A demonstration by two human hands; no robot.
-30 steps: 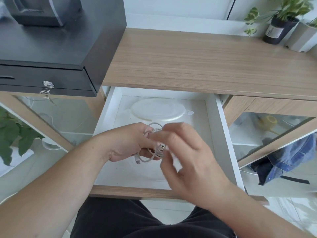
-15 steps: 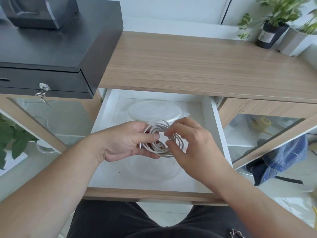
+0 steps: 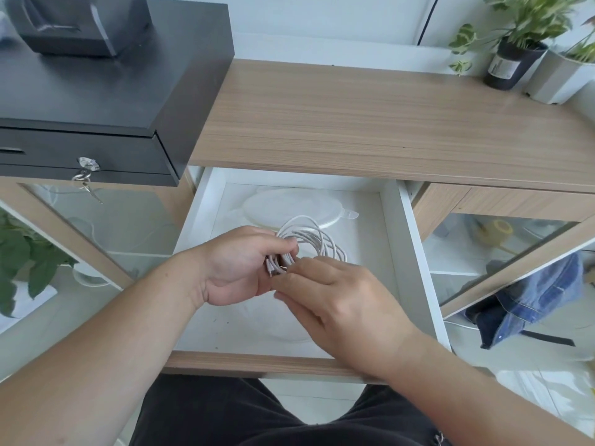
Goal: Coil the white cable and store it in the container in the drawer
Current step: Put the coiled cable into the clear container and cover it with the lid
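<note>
The white cable (image 3: 309,236) is wound into several loops, held above the open white drawer (image 3: 409,252). My left hand (image 3: 238,268) grips the bundle at its left side, thumb on top. My right hand (image 3: 335,300) touches the cable's near end with its fingertips, just below the loops. A clear round container (image 3: 289,336) rests on the drawer floor beneath my hands, mostly hidden by them. Its translucent lid (image 3: 267,207) lies at the back of the drawer, partly behind the loops.
A black cash box (image 3: 96,101) with a key in its lock sits on the wooden desk (image 3: 386,123) at the left. Potted plants (image 3: 515,43) stand at the back right. Glass-fronted cabinets flank the drawer. A blue garment (image 3: 528,297) lies on the floor at right.
The loops have been gathered tighter in my left hand. My right hand has slid from the top of the coil down to its near end. The view has shifted slightly.
</note>
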